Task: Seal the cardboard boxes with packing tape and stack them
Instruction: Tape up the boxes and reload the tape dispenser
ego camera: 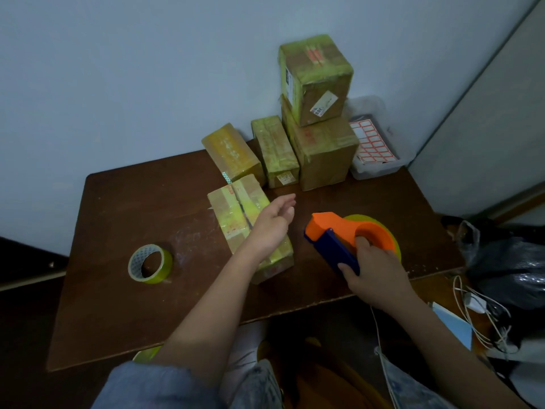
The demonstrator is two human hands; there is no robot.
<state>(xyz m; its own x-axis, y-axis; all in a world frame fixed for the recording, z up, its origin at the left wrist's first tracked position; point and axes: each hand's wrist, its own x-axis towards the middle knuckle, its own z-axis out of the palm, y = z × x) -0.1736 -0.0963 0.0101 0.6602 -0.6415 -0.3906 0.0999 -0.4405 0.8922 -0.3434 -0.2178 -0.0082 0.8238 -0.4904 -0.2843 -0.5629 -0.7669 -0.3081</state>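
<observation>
Orange-and-navy tape dispenser (339,237), yellow-green tape roll (150,263), yellow-taped brown boxes (318,81), dark brown table (147,202), red-bordered white labels (373,141).

You're in a makeshift home packing corner: taped parcels (320,113) against a bare wall (118,69), label sheets (372,141), a small brown table (132,202)

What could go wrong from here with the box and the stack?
1. The left hand hovers open above the box, not pressing it; the box may slide when the dispenser in the right hand pulls tape across.
2. The box's near end sits close to the table edge and could be pushed off.
3. The top box sits skewed on the lower box; adding another might topple the stack.
</observation>
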